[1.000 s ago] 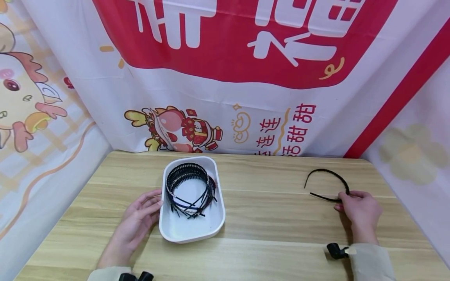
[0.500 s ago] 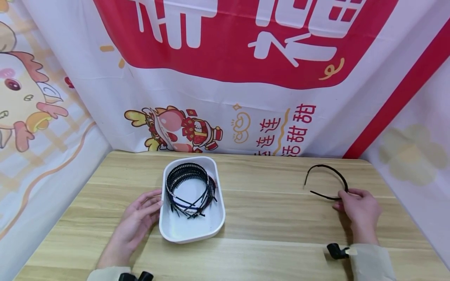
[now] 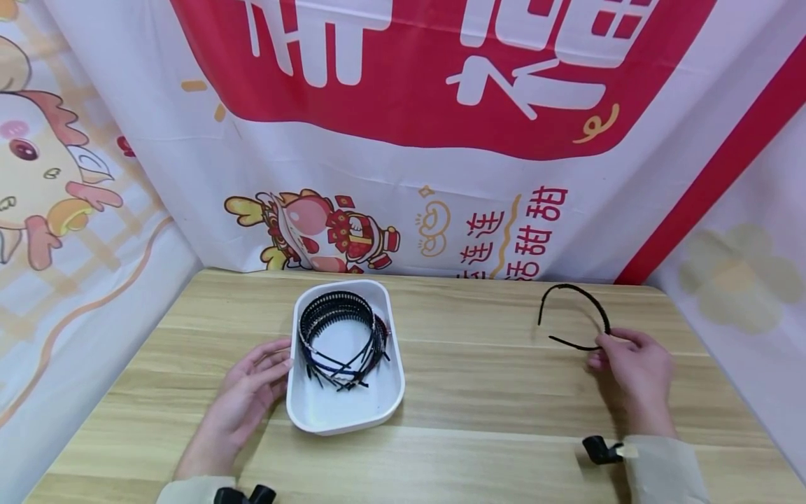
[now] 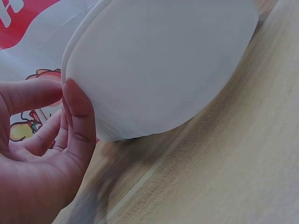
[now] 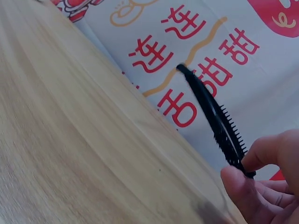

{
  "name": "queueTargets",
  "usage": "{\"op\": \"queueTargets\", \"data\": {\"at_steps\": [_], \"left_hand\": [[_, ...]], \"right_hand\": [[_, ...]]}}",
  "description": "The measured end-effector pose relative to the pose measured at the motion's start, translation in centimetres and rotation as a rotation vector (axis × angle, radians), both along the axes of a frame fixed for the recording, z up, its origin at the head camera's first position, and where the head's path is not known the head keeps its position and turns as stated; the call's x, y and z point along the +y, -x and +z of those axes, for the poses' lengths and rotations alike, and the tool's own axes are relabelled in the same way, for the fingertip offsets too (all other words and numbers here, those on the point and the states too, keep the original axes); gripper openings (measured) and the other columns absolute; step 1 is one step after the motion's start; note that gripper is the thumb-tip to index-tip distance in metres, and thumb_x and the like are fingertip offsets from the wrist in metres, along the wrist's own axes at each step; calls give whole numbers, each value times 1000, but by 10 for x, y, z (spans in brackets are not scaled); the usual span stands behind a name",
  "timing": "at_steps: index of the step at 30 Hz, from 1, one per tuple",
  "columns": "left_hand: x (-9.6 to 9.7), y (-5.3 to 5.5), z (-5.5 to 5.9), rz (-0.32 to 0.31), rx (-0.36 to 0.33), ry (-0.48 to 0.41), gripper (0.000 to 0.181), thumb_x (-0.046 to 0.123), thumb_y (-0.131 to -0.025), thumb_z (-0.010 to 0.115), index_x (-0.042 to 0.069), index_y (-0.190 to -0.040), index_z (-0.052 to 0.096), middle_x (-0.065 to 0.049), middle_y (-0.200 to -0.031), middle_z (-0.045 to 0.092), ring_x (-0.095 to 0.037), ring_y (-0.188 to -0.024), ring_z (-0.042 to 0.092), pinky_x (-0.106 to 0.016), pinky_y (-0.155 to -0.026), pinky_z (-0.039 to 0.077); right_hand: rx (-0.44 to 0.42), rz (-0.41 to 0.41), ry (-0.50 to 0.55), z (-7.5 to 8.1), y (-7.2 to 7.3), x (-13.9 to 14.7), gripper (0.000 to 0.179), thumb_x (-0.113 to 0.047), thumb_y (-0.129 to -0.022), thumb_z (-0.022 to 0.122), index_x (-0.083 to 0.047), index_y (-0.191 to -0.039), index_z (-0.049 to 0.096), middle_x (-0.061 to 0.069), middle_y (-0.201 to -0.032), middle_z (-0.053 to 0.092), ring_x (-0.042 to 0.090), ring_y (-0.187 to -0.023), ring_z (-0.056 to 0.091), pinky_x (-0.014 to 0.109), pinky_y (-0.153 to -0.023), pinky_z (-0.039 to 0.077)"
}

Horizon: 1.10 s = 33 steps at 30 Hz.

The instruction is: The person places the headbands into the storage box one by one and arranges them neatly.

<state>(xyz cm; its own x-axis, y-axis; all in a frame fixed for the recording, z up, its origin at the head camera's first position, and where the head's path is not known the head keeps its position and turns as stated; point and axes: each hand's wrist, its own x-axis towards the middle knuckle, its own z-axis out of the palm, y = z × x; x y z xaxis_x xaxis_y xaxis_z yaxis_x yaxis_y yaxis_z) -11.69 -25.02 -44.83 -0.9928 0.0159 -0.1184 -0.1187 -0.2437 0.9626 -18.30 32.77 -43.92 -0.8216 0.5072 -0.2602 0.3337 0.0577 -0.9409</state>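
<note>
My right hand (image 3: 636,374) pinches a black toothed headband (image 3: 597,304) between thumb and fingers, at the right of the table. The headband's two ends point left in the head view. In the right wrist view the comb-like teeth of the headband (image 5: 217,121) show along one edge. Against the left side of a white plastic box (image 3: 343,418) rests my left hand (image 3: 248,399), its fingertips touching the outer wall near the rim. Several headbands (image 3: 334,315), mostly black, lie stacked inside the box. The left wrist view shows the outer wall of the box (image 4: 159,60) at the fingertips.
The box stands on a wooden table (image 3: 466,392), left of the middle. White printed cloth (image 3: 403,161) with red lettering hangs behind the table, and more cloth lines both sides. A small black device (image 3: 601,449) sits at the right wrist.
My right hand has moved slightly left and away from me, taking the headband with it. My left hand and the box have stayed in place.
</note>
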Motion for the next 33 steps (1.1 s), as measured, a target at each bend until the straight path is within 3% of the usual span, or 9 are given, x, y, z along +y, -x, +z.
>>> {"op": "queueTargets", "data": {"at_steps": [3,12,18,25,29,33], "left_hand": [[0,1,1,2,-12,6,34,-2,-105,59,22,-128,68,9,-111,74,-9,-102,70,-27,-89,60],[-3,1,3,6,-14,3,34,-1,-105,60,22,-129,68,8,-111,75,-9,-101,70,-27,-89,61],[-2,0,1,-8,-7,0,35,-2,-104,59,21,-129,69,7,-112,75,-9,-103,71,-28,-90,61],[1,-1,2,-3,-3,-2,35,-2,-104,59,22,-128,69,7,-112,75,-8,-104,71,-27,-91,61],[1,-1,3,4,-10,-4,35,-2,-104,60,22,-128,69,7,-112,75,-8,-104,71,-28,-91,61],[1,-1,3,6,-18,-7,35,-2,-104,60,22,-127,69,7,-111,75,-8,-104,71,-27,-91,61]], "right_hand": [[0,30,7,4,0,-4,46,-19,-100,73,-3,-140,58,-10,-71,74,10,-59,73,28,-60,65],[35,127,-128,8,3,-20,49,-20,-102,69,-1,-146,56,-15,-71,72,6,-61,74,23,-64,65],[41,182,-123,12,5,-30,50,-20,-101,70,-4,-146,57,-14,-76,74,7,-65,76,22,-67,64],[78,256,-78,22,18,-47,49,-11,-99,69,-1,-146,59,-11,-79,72,5,-68,73,27,-72,67],[76,343,-152,32,26,-56,49,-14,-100,69,-2,-147,61,-8,-81,70,8,-68,74,28,-72,67],[78,430,-289,42,33,-67,48,-18,-99,69,-4,-145,64,-4,-87,71,9,-68,75,29,-71,67]]}}
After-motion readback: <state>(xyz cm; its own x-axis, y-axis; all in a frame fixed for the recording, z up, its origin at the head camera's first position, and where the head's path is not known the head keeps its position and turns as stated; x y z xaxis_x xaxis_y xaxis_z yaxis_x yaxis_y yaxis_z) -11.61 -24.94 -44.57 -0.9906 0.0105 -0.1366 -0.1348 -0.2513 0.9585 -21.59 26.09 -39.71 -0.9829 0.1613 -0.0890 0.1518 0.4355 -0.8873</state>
